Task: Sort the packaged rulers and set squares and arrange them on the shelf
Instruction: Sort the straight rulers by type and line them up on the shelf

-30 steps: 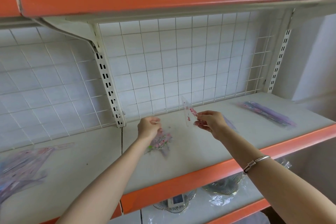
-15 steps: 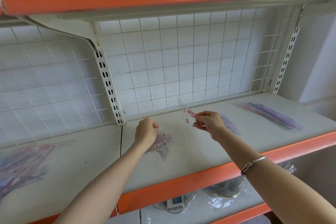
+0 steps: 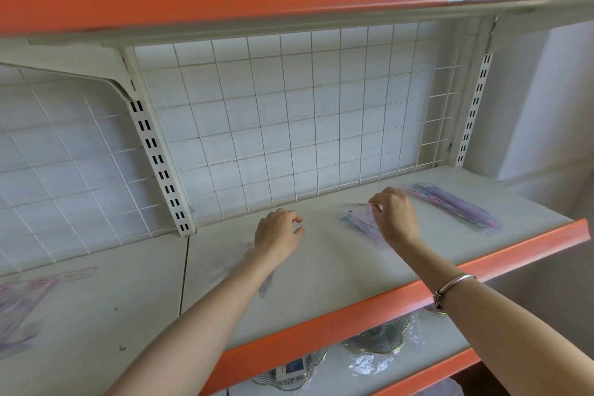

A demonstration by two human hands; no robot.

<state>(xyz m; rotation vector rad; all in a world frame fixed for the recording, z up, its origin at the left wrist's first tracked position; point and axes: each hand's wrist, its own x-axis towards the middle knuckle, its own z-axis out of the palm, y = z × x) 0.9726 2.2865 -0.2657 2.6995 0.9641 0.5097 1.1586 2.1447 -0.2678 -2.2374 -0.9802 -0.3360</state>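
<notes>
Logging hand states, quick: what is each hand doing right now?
Left hand: open, fingers loosely curled, holding nothing.
Right hand: closed grip, fingertips pinching the edge of a clear packet.

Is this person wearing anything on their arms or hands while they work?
Nothing covers the left hand or right hand: no gloves, and no sleeves show on either forearm. The only thing worn is a thin silver-coloured bangle on the right wrist, with a small dark bead.
</notes>
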